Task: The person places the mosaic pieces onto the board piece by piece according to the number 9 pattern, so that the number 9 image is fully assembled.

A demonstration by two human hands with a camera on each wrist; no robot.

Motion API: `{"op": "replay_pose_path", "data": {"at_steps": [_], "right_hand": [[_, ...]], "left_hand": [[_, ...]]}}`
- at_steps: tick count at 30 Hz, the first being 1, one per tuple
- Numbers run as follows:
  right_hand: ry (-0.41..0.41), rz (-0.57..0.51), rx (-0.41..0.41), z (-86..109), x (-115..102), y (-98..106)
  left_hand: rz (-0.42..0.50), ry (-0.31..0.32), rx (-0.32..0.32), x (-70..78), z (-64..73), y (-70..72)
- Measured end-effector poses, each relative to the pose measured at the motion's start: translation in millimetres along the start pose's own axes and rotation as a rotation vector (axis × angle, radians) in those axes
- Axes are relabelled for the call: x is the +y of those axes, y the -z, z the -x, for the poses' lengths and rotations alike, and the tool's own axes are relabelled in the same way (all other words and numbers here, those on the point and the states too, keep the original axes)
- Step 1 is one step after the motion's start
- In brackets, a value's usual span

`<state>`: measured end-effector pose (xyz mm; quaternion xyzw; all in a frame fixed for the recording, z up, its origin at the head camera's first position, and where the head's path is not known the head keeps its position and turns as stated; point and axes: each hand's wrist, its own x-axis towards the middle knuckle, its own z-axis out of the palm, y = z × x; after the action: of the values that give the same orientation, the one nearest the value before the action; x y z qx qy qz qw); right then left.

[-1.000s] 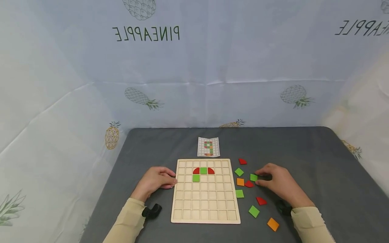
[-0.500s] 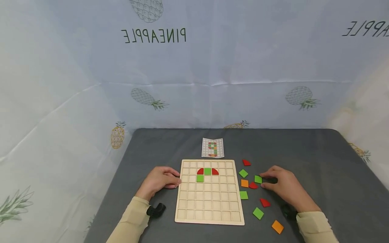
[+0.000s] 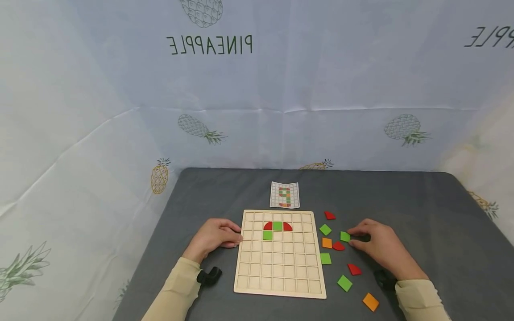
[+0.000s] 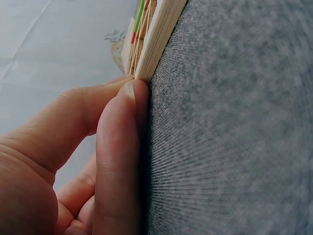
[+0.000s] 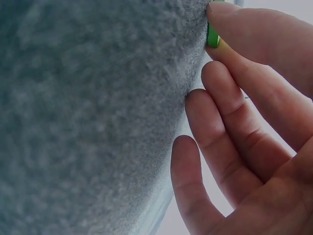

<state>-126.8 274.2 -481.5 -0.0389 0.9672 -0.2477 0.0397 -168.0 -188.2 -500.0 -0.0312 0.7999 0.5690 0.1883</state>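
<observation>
So the right hand is pinching a green square, off the right edge of the wooden board on the gray tabletop. Kinda cluttered there: an orange square and a red wedge sit between that tile and the board. Left hand has the board's left edge pinched. Printed card lies past the board's far edge, toward the tabletop's far edge.
</observation>
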Motion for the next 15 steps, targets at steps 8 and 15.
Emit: {"op": "replay_pose_path", "data": {"at_steps": [8, 15], "right_hand": [[0.015, 0.003, 0.001, -3.7, -7.3, 1.1], [0.056, -0.04, -0.009, -13.2, -30.8, -1.4]], "left_hand": [[-0.007, -0.002, 0.003, -0.9, -0.9, -0.1], [-0.003, -0.004, 0.003, -0.2, 0.1, -0.4]]}}
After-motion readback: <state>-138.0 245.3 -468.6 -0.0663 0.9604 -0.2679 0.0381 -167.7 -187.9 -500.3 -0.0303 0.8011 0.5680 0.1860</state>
